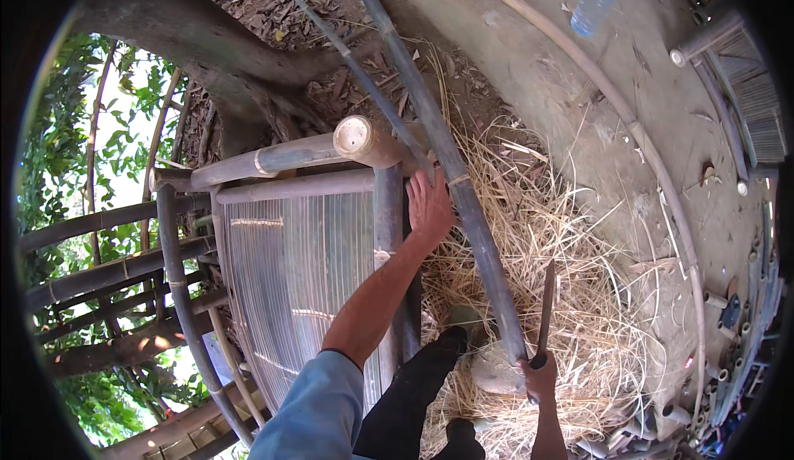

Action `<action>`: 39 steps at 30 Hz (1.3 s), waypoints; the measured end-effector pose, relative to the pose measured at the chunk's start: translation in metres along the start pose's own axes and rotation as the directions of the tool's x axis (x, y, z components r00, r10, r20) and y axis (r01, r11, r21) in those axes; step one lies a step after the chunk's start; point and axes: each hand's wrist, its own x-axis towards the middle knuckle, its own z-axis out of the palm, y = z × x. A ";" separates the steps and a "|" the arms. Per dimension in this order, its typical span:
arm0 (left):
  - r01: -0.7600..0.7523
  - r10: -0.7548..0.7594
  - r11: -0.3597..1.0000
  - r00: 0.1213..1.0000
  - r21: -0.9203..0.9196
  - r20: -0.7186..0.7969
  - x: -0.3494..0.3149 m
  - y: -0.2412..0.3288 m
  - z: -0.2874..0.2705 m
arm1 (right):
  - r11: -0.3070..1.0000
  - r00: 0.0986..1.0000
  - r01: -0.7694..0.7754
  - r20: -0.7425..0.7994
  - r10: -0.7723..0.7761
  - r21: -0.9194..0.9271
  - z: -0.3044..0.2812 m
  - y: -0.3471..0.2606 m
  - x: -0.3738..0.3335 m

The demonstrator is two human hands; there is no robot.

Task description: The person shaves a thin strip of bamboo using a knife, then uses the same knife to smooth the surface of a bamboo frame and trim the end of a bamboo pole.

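Observation:
A long dark bamboo pole (459, 183) slants from the upper middle down to my right hand. My left hand (430, 205) reaches over beside it, fingers stretched out and lying between the pole and the bamboo bench (331, 253). Its thumb is hidden. Just beyond the fingertips ends a thinner split bamboo strip (351, 59). My right hand (540, 377) is closed round the handle of a machete (547, 307), whose narrow blade points away from me. The near end of the pole meets this hand; whether the fingers also grip it I cannot tell.
Straw-like bamboo shavings (546, 228) cover the ground around my feet. A tree trunk (207, 30) leans at the upper left above a bamboo railing (99, 286). A long curved pole (608, 96) and a plastic bottle (594, 1) lie to the right, near stacked bamboo pieces (748, 352).

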 end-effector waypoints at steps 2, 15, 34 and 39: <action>0.329 -0.191 0.841 0.923 -0.429 0.333 -0.019 0.014 0.006 | 1.000 0.999 0.006 0.046 -0.007 0.025 -0.002 0.001 0.004; 0.589 -0.209 -0.407 0.684 -0.699 0.698 -0.128 0.074 0.035 | 0.999 0.993 0.042 -0.112 -0.041 0.010 0.051 0.062 -0.067; -0.072 -0.322 -0.048 0.945 -0.996 -0.052 -0.479 0.237 -0.239 | 0.816 0.941 0.320 -0.066 -0.331 0.482 -0.156 0.108 -0.243; -0.253 -0.289 -0.233 0.940 -0.939 -0.182 -0.619 0.310 -0.267 | 0.526 0.752 0.574 -0.149 -0.642 0.628 -0.245 0.037 -0.375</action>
